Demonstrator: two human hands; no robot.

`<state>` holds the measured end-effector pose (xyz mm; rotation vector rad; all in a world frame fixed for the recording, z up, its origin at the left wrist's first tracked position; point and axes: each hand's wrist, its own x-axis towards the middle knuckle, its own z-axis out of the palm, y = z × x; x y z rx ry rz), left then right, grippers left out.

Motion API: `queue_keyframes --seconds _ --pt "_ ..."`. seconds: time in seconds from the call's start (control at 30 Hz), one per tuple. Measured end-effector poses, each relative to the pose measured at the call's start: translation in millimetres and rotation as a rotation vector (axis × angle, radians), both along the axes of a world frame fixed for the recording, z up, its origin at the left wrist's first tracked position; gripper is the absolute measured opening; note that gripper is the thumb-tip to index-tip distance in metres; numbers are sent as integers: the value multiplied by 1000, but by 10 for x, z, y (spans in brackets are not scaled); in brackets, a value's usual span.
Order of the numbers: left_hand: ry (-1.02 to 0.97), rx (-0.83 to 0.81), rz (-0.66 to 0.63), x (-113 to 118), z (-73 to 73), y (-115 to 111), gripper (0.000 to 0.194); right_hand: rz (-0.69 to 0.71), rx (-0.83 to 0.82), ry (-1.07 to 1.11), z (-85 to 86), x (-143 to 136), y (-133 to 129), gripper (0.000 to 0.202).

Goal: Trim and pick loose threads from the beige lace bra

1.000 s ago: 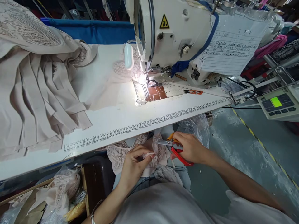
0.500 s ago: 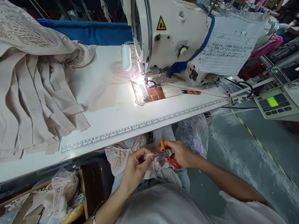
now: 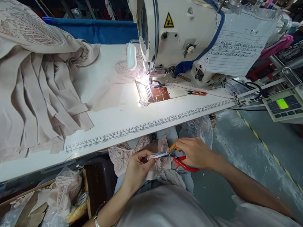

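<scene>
My left hand [image 3: 137, 168] is closed in a pinch on the edge of a pale pink lace garment piece [image 3: 120, 157] that lies over my lap. In my right hand [image 3: 197, 153] is a pair of scissors [image 3: 186, 165] with one orange and one red handle. Their blades point left and reach my left fingertips at the fabric edge. Whether cloth lies between the blades is hard to make out. Crumpled lace [image 3: 163, 145] hangs just behind the blades, and my left fingers cover part of the cloth.
A sewing machine [image 3: 176, 34] with its lamp lit stands on the white table [image 3: 111, 118], which has a printed ruler along its front edge. Orange thread snips [image 3: 197, 93] lie beside the needle plate. Pale fabric strips [image 3: 35, 104] hang at left. Lower left is a scrap box [image 3: 85, 192].
My right hand has shifted right and turned, so the scissors now show longer, with blades laid leftward and the red handle swung outward. The left hand keeps its pinch. The whole view has slid slightly.
</scene>
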<state>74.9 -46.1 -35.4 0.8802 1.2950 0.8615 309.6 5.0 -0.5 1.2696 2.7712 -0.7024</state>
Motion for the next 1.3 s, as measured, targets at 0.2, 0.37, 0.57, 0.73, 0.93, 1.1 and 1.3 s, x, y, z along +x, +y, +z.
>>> queue_keyframes --seconds 0.2,0.37,0.57,0.73,0.93,1.1,1.3 --pt "-5 -24 -14 -37 -6 10 23 36 51 26 -47 15 6 27" --pt "9 -55 -40 -68 17 31 21 46 16 38 -79 34 -2 33" --pt "18 -50 -70 -81 55 44 22 73 43 64 -120 49 4 35" --pt "55 -32 -65 -73 69 39 21 88 77 38 -120 56 17 28" --pt "66 -30 -63 -75 84 38 21 82 88 75 -65 51 11 33" --pt "47 -75 -70 -79 85 47 23 98 144 97 -98 56 -11 32" --pt "30 -100 -49 -75 66 31 25 109 176 94 -158 63 -30 35"
